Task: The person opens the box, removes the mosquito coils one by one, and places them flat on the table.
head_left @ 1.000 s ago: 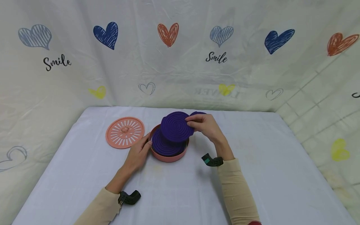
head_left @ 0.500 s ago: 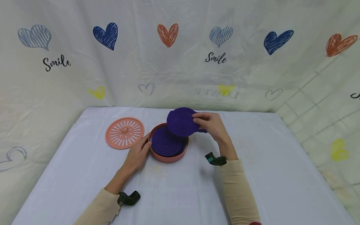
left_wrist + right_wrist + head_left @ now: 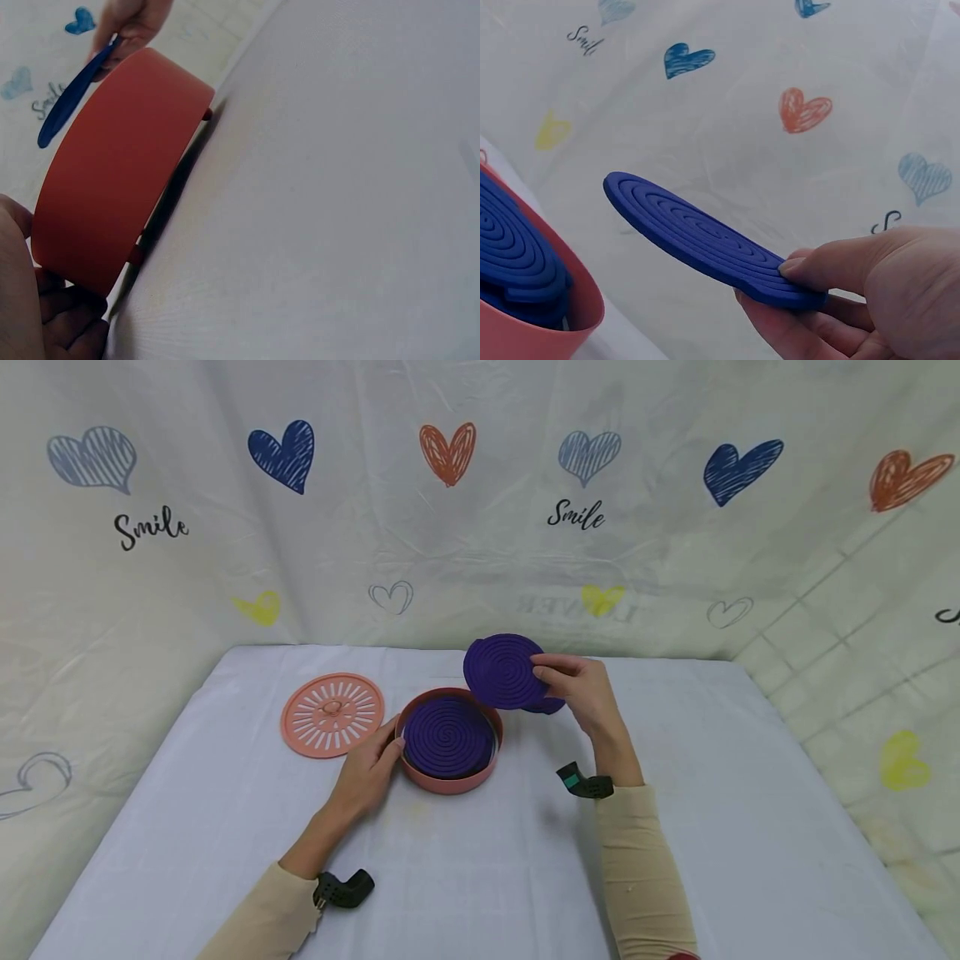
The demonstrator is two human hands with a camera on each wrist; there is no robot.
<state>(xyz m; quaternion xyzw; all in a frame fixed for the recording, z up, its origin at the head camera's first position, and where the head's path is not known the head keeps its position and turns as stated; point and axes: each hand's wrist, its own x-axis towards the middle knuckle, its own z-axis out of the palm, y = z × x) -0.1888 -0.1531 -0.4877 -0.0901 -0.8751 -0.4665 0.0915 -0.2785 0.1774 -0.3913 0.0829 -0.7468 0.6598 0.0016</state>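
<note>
Pinched at its edge by my right hand [image 3: 588,693], a purple spiral mosquito coil [image 3: 502,672] hangs tilted above the back right of a round coral coil box [image 3: 450,785]. The right wrist view shows the thumb on top of this coil [image 3: 705,229] and the fingers under it. Inside the box lies another coil [image 3: 447,737]; the right wrist view suggests more beneath. My left hand [image 3: 367,774] grips the box's left side, thumb at the rim. In the left wrist view the box's wall [image 3: 124,157] shows small feet below. A further coil [image 3: 545,706] rests on the table, partly hidden behind the held one.
A coral slotted lid [image 3: 332,707] lies flat on the white-covered table [image 3: 465,877], left of the box. A curtain [image 3: 495,543] printed with hearts hangs behind the table's back edge.
My right hand has moved right and slightly back with the pinched coil, away from over the box. More of the coil inside now shows. The left hand stays on the box.
</note>
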